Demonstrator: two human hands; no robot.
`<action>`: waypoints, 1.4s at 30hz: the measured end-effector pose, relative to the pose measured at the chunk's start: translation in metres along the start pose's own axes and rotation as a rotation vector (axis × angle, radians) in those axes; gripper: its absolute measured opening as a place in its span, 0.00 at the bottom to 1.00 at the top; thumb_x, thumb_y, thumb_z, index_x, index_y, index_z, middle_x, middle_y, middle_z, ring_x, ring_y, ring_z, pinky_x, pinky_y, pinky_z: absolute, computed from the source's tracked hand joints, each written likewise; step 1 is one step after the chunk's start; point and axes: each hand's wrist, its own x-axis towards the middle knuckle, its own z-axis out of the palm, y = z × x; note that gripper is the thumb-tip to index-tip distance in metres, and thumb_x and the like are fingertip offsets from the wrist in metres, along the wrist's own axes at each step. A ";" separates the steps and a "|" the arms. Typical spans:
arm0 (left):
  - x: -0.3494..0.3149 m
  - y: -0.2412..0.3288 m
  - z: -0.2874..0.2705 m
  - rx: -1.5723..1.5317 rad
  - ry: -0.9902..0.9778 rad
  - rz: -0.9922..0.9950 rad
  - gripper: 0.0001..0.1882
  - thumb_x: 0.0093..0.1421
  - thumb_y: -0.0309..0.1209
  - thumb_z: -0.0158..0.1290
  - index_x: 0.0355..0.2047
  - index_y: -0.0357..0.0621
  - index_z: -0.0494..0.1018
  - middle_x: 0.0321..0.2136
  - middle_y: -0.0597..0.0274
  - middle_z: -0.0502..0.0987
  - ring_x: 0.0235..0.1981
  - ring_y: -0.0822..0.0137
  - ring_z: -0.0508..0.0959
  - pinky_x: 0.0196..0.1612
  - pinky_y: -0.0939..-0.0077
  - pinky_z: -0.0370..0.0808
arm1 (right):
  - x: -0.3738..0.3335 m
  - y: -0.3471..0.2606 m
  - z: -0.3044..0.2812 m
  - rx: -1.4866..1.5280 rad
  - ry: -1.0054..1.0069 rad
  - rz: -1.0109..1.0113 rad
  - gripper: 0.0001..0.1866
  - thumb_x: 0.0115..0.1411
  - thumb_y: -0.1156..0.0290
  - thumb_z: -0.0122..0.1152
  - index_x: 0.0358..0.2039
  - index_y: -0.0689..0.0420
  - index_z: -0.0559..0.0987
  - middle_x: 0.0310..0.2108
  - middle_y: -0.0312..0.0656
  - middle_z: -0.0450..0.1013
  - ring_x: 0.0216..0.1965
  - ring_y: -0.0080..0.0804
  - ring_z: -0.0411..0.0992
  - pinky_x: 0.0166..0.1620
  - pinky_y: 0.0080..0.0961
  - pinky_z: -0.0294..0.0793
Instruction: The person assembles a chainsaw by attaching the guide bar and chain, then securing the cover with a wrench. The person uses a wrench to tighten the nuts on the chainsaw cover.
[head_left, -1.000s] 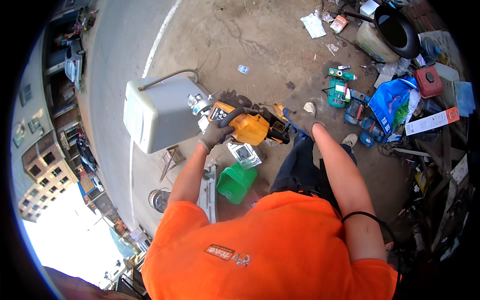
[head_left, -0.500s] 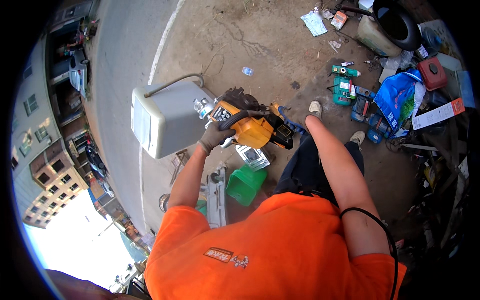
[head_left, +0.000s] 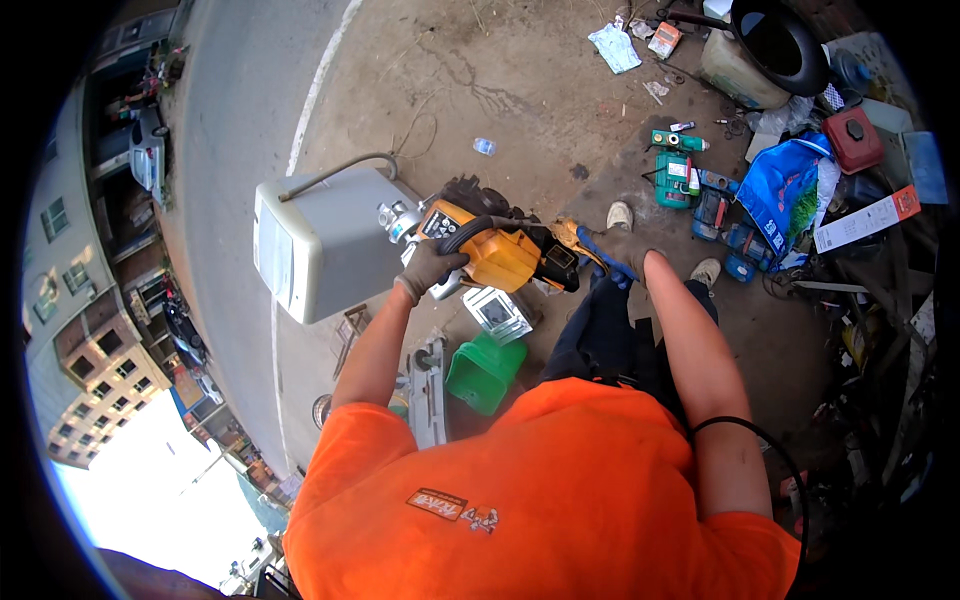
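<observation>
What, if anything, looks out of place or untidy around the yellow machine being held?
The ground around the yellow machine is littered: crumpled paper, a small plastic bottle, and tools beside a blue bag. The machine itself shows no clear damage.

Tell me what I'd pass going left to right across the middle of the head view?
Grey boxy plastic tank → gloved left hand → yellow and black engine machine → gloved right hand → teal power tool → blue plastic bag.

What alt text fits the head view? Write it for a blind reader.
A person in an orange shirt holds a yellow engine tool, gloved left hand on its black handle, right hand at its end, beside a grey box on littered concrete.
</observation>
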 end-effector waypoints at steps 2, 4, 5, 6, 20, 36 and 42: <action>0.003 -0.005 -0.001 -0.013 0.001 0.000 0.12 0.52 0.35 0.66 0.26 0.37 0.79 0.18 0.69 0.75 0.15 0.78 0.70 0.18 0.78 0.66 | -0.007 -0.005 -0.001 0.005 -0.048 -0.060 0.39 0.63 0.31 0.45 0.36 0.61 0.83 0.21 0.42 0.75 0.12 0.29 0.70 0.14 0.26 0.71; 0.006 -0.007 0.000 0.005 0.009 0.007 0.13 0.52 0.35 0.66 0.25 0.37 0.79 0.18 0.69 0.75 0.15 0.78 0.70 0.18 0.78 0.66 | -0.018 -0.012 -0.003 -0.012 -0.060 -0.073 0.39 0.63 0.32 0.46 0.36 0.61 0.83 0.21 0.42 0.75 0.12 0.29 0.69 0.14 0.26 0.71; 0.007 -0.010 0.001 -0.009 0.016 0.022 0.13 0.52 0.35 0.66 0.25 0.37 0.79 0.18 0.68 0.75 0.15 0.78 0.70 0.18 0.78 0.66 | -0.025 -0.021 -0.003 -0.033 -0.048 -0.058 0.39 0.63 0.32 0.46 0.36 0.61 0.83 0.21 0.41 0.75 0.12 0.29 0.69 0.14 0.26 0.72; 0.008 -0.013 0.003 -0.023 0.022 0.036 0.13 0.52 0.35 0.66 0.25 0.38 0.79 0.18 0.68 0.75 0.14 0.78 0.70 0.18 0.78 0.65 | -0.029 -0.026 -0.003 -0.055 -0.036 -0.043 0.39 0.63 0.32 0.47 0.36 0.61 0.83 0.21 0.41 0.75 0.12 0.28 0.69 0.14 0.26 0.72; 0.008 -0.003 0.004 0.027 0.022 0.036 0.12 0.52 0.35 0.65 0.25 0.37 0.78 0.17 0.67 0.75 0.13 0.77 0.70 0.16 0.78 0.65 | -0.002 -0.021 0.001 -0.271 0.010 -0.011 0.41 0.62 0.29 0.44 0.23 0.59 0.81 0.19 0.42 0.74 0.16 0.34 0.73 0.21 0.30 0.76; 0.014 0.001 -0.003 0.041 -0.106 -0.068 0.13 0.52 0.36 0.66 0.29 0.38 0.80 0.19 0.66 0.76 0.17 0.76 0.73 0.21 0.77 0.70 | -0.001 -0.001 0.009 -0.290 -0.003 -0.103 0.36 0.66 0.36 0.45 0.47 0.59 0.80 0.26 0.44 0.78 0.27 0.35 0.78 0.34 0.32 0.78; 0.020 -0.010 -0.003 0.147 -0.137 0.004 0.11 0.53 0.34 0.65 0.31 0.38 0.80 0.19 0.67 0.76 0.18 0.75 0.75 0.22 0.77 0.71 | -0.016 0.006 -0.011 -0.150 0.002 -0.219 0.38 0.66 0.34 0.43 0.36 0.59 0.83 0.20 0.39 0.75 0.15 0.27 0.70 0.20 0.29 0.72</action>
